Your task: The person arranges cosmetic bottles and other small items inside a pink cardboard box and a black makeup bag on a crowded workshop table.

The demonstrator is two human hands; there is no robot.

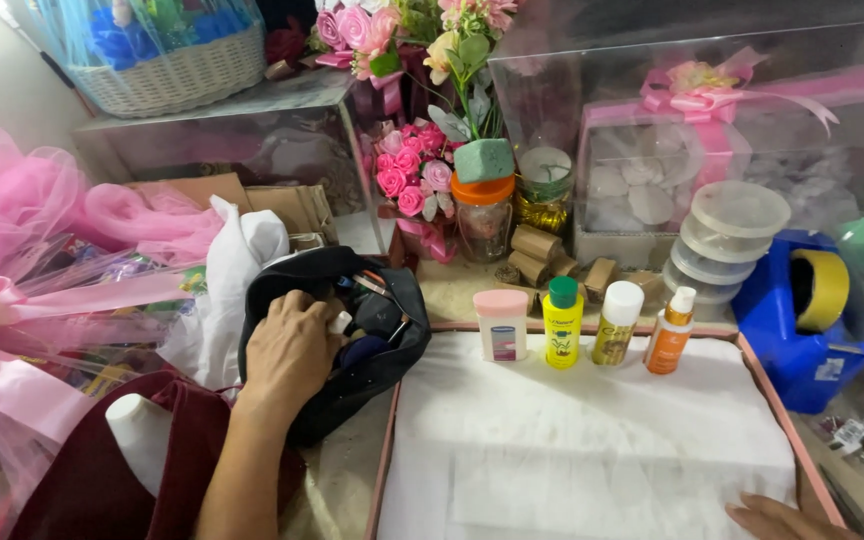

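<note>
Our left hand (290, 345), fingers curled, digs inside the soft, floppy black pouch (352, 340) left of the tray (767, 400); we judge its rim the best grip. Our right hand (777, 518) rests flat, released, on the tray's near corner.

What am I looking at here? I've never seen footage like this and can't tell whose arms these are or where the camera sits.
There is no machine here: one camera is worn on a person's head and looks down at their own two bare hands. The left hand reaches into an open black pouch full of small items; what the fingers grip inside is hidden. The right hand rests at the lower corner of a pink-rimmed tray lined with white paper. Four small bottles stand in a row at the tray's far edge. Around it lie a blue tape dispenser, stacked clear lids, pink artificial flowers and pink wrapping.
</note>
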